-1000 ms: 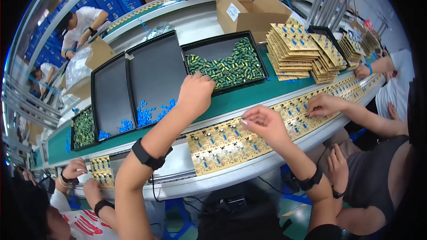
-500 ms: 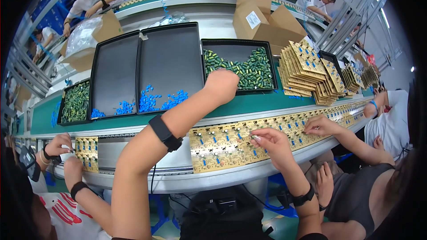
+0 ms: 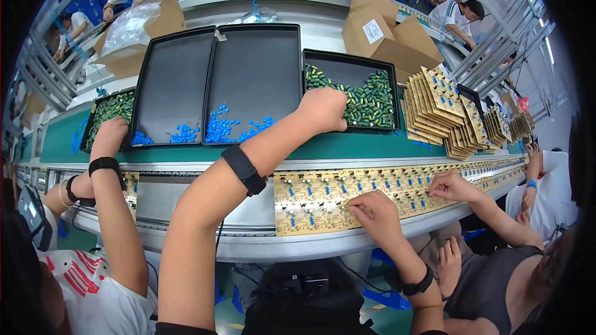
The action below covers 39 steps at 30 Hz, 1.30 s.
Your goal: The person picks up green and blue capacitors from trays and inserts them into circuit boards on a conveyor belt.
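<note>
The person's left hand (image 3: 324,110) is over the near left corner of a shallow black rectangular tray (image 3: 351,71), where small green cylindrical components (image 3: 371,104) lie heaped; its fingers bend, mostly hidden, so I cannot tell what they hold. The right hand (image 3: 375,214) has its fingertips nearly together at the flat tan circuit boards (image 3: 304,205); I cannot tell if they grip something. I think a loose pinch could drop a component, or a low wrist could push the boards askew. Behind them runs a green work surface (image 3: 372,146); farther stands an open brown cardboard box (image 3: 400,54).
</note>
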Tool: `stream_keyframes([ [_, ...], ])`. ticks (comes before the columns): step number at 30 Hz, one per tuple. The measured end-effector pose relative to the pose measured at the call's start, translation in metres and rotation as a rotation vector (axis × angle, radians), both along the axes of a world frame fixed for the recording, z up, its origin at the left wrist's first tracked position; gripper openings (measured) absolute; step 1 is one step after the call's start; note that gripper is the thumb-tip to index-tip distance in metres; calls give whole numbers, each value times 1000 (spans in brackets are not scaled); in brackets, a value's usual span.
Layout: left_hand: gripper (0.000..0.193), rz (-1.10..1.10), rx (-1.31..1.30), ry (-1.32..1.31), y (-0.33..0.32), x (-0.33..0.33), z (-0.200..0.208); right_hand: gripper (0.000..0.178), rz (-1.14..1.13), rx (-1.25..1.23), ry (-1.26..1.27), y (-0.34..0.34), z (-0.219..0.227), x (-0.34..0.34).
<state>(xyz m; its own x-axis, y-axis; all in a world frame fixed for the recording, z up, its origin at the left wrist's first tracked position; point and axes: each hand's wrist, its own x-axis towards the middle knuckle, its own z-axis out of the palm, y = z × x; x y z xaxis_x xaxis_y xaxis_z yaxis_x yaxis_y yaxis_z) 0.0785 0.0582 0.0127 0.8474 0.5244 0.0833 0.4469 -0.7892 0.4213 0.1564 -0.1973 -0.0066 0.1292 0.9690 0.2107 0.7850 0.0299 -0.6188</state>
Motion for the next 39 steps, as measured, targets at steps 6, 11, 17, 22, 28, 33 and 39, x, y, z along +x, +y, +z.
stream_keyframes([
  [6,15,-58,21,-125,2,-10,-2,10,-41,-15,-47,-3,0,-5],
  [11,12,-52,40,-190,-4,-20,1,10,-7,10,-83,0,0,-6],
  [17,8,-302,168,-265,-38,-31,0,12,90,2,-294,12,16,-16],
  [22,10,-369,66,-330,-54,-54,13,16,227,-64,-453,23,18,-10],
  [28,12,-297,-500,-126,-61,-94,26,15,293,-170,-571,42,41,12],
  [33,12,-190,-783,-187,-68,-112,21,8,254,234,-469,143,38,12],
  [39,19,-61,-1081,-158,-80,-116,12,11,434,182,-653,202,7,-35],
])
